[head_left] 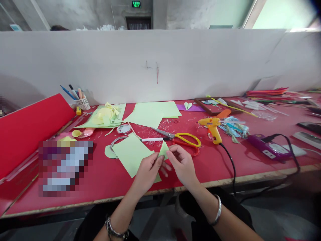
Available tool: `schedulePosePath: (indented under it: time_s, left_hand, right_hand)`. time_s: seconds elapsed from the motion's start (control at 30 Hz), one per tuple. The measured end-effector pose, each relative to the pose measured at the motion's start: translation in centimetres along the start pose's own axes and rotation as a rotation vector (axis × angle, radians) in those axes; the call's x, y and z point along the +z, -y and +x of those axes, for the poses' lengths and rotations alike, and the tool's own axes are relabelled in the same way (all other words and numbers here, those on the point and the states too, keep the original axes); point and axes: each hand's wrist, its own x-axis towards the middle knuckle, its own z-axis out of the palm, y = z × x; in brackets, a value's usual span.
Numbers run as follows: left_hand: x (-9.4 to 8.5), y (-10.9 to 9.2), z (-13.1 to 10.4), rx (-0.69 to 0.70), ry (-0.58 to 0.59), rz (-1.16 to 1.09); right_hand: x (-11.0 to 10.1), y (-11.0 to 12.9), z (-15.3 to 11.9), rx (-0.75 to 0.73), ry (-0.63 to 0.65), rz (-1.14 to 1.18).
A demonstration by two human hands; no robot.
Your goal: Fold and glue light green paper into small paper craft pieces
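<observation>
A small folded piece of light green paper (164, 149) is pinched between both hands above the table's front part. My left hand (149, 169) grips its lower left side with thumb and fingers. My right hand (181, 162) pinches its right edge. Beneath and left of them lies a green paper sheet (131, 154), partly over a metal ring. Just beyond the hands are scissors (187, 136) with yellow and red handles and a white marker (154, 139) with a black cap. A folded green paper piece (187, 106) rests on purple paper at the back.
At the right are a yellow glue gun (212, 129), a blue tassel heap (234, 129) and a purple power strip (269, 147). More green sheets (150, 112) lie at the back by the white partition (112, 67). A pen cup (82, 103) and red board (37, 130) stand left.
</observation>
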Motion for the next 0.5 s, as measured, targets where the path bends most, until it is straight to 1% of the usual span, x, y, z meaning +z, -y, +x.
schedulePosePath:
  time_s: [0.07, 0.13, 0.23, 0.33, 0.4, 0.43, 0.5]
  left_hand:
    - [0.25, 0.15, -0.01, -0.023, 0.038, -0.07]
    - [0.48, 0.26, 0.01, -0.034, 0.057, -0.101]
    - [0.66, 0.36, 0.05, -0.052, 0.063, -0.117]
    - [0.54, 0.36, 0.08, -0.065, 0.082, -0.11]
    - [0.32, 0.28, 0.09, -0.032, 0.088, -0.049]
    - [0.18, 0.22, 0.1, -0.004, 0.07, 0.009]
    - [-0.07, 0.09, 0.12, 0.049, -0.017, 0.144]
  right_hand:
    - [-0.04, 0.07, 0.02, 0.0, -0.017, -0.013]
    - [-0.04, 0.1, 0.02, 0.038, -0.032, 0.007]
    - [0.01, 0.17, -0.02, 0.108, -0.047, 0.065]
    - [0.02, 0.28, -0.03, 0.124, -0.044, 0.101]
    - [-0.01, 0.35, -0.01, 0.105, -0.04, 0.1]
    - [-0.03, 0.36, 0.01, 0.089, -0.039, 0.096]
    - [-0.04, 0.36, 0.0, 0.051, -0.033, 0.077]
